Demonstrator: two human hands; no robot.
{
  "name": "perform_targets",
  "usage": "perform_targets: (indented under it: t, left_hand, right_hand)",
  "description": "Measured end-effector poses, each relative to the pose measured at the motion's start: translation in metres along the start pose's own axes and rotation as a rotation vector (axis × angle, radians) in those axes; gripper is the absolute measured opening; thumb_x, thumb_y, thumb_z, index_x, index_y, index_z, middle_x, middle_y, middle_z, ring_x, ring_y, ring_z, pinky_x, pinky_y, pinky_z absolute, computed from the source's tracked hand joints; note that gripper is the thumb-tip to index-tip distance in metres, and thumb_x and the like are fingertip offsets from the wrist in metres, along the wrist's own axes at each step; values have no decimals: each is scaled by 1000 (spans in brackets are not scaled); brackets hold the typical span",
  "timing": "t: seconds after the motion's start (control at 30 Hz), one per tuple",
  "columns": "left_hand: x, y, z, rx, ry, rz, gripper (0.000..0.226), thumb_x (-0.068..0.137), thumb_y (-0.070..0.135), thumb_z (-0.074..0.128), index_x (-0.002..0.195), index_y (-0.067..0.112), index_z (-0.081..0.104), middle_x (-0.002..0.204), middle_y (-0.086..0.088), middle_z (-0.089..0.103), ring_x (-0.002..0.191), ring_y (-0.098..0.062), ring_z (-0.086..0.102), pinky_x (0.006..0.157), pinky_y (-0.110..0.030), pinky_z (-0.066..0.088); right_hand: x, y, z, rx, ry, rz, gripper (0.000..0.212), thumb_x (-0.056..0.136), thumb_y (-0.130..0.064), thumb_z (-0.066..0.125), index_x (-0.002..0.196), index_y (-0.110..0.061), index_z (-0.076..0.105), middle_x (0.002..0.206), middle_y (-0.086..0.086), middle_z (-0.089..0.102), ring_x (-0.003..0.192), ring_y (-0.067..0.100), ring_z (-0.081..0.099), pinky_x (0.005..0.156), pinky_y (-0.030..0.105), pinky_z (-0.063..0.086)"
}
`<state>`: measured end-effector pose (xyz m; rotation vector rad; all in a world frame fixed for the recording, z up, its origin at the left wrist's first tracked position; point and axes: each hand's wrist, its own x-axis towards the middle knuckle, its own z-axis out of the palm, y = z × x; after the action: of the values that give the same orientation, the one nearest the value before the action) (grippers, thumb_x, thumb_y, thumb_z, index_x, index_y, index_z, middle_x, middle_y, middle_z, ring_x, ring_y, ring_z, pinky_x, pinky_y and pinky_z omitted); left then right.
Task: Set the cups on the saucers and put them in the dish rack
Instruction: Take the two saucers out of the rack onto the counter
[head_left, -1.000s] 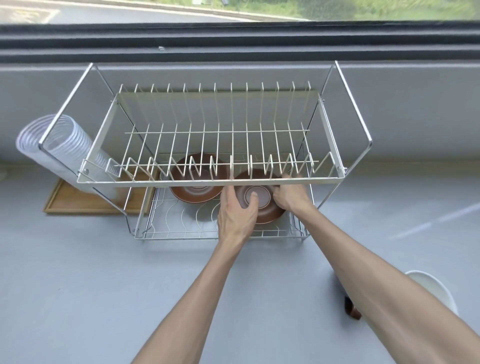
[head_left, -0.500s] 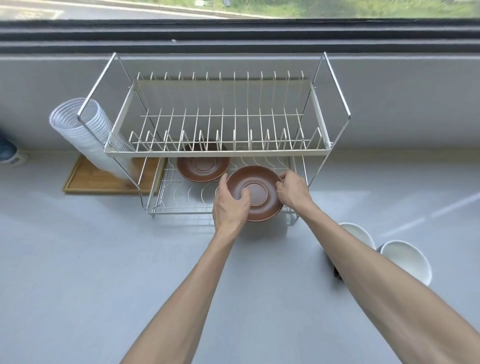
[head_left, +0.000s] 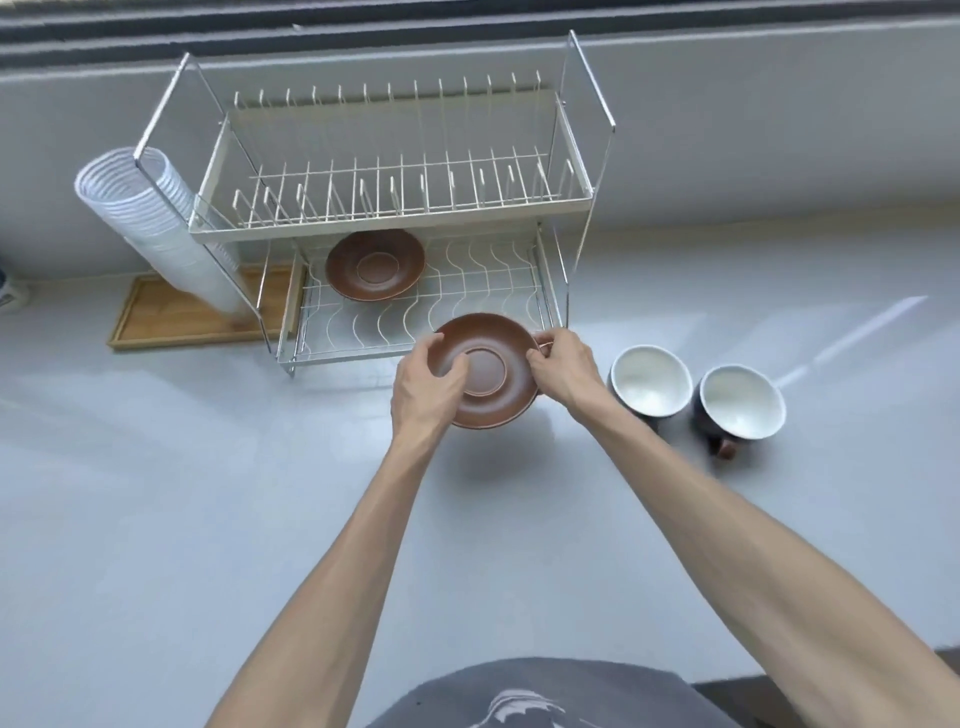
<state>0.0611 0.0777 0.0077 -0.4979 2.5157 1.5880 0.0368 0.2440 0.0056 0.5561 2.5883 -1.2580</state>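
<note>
Saucer (head_left: 485, 371) pinched between left hand (head_left: 423, 387) and right hand (head_left: 563, 366), above the surface (head_left: 208, 493); rim grip could slip, honestly.

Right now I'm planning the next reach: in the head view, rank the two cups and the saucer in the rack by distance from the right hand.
1. Near cup, just right of the right hand.
2. Far cup, further right.
3. Racked saucer, back left, lower shelf.

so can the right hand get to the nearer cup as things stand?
Probably yes, once freed. The right hand grips the held saucer together with the left hand. The nearer cup stands just beside it on the counter, nothing between.
</note>
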Motion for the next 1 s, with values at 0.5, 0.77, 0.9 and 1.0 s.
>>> perform_targets:
  t: [0.5, 0.77, 0.9, 1.0]
  left_hand:
    - [-73, -27, 18, -40, -164, -24, 53, 77, 51, 59, 128, 36, 59, 129, 10, 61, 123, -11, 56, 109, -41, 44]
    - [-101, -30, 56, 16, -351, -45, 59, 73, 55, 56, 129, 37, 57, 131, 11, 59, 123, -12, 55, 108, -41, 45]
    - [-111, -25, 79, 41, -455, -26, 60, 75, 53, 56, 132, 36, 56, 133, 12, 58, 123, -13, 55, 108, -40, 45]
    - [-117, -21, 98, 68, -521, -13, 52, 82, 49, 59, 132, 36, 55, 134, 11, 58, 122, -13, 56, 107, -39, 45]
  right_hand:
    - [-86, 93, 6, 285, 98, 163, 30, 79, -25, 55, 105, -18, 66, 93, 2, 73, 91, 27, 71, 84, 50, 58]
    - [-117, 149, -12, 344, 197, 311, 25, 89, -18, 57, 111, -17, 66, 96, -1, 70, 96, 25, 69, 88, 48, 57]
    - [-127, 175, -27, 370, 256, 377, 23, 90, -17, 57, 111, -17, 66, 95, -1, 69, 98, 25, 68, 88, 49, 57]
    - [-132, 191, -39, 376, 295, 414, 22, 91, -17, 56, 111, -18, 66, 95, -2, 70, 98, 25, 68, 88, 49, 57]
